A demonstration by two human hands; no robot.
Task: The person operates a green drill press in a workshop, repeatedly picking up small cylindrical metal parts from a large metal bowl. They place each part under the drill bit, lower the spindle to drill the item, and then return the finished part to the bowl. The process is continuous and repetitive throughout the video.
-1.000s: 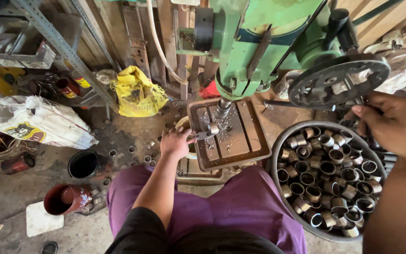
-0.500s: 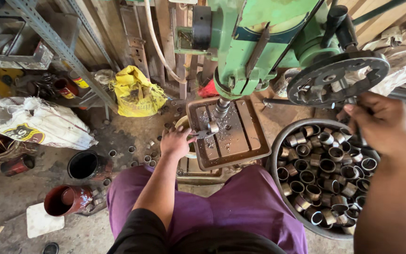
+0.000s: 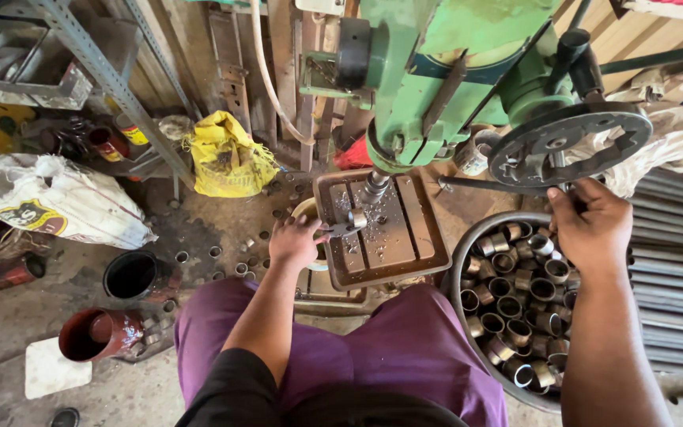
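A green drill press [image 3: 444,75] stands before me with its rusty slotted table [image 3: 405,225]. My left hand [image 3: 294,241] grips a metal clamp handle [image 3: 341,229] that holds a small ring-shaped sleeve [image 3: 360,219] under the drill bit [image 3: 373,188]. My right hand [image 3: 590,225] is closed on a spoke of the black feed wheel [image 3: 567,142] at the machine's right side. Below that hand sits a round metal basin [image 3: 458,273] filled with several short metal sleeves [image 3: 515,304].
Loose sleeves [image 3: 215,253] lie scattered on the dirty floor. A yellow bag [image 3: 227,158], a white sack [image 3: 57,198], a black pot [image 3: 132,275] and a red pot [image 3: 92,332] stand at left. Steel bars [image 3: 673,269] lie at right. A metal rack [image 3: 81,71] rises at back left.
My right hand has moved up and left from over the basin onto the feed wheel's spoke. The left hand has stayed at the clamp handle.
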